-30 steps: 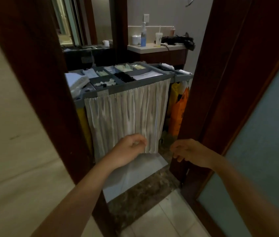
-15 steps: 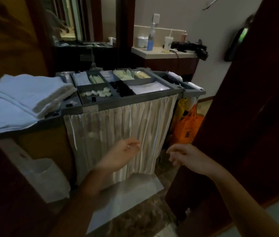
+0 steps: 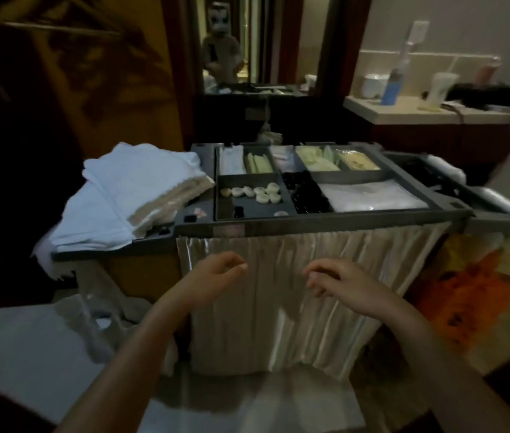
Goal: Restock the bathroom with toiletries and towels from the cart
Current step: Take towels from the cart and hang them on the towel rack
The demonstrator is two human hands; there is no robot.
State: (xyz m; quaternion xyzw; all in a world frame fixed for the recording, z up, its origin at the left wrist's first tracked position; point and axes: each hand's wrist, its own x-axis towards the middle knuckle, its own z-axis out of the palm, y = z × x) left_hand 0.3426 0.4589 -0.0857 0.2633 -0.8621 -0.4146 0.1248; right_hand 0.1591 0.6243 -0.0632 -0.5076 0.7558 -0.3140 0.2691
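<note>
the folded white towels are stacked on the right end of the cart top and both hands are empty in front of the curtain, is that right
Not quite. The head view shows the folded white towels on the left end of the cart top, not the right. The rest holds: the left hand and right hand are empty in front of the curtain.

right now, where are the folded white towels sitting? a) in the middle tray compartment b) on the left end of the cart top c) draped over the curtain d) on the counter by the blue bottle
B: the folded white towels lie stacked on the left end of the cart top, beside the tray compartment that holds small round items.
</note>
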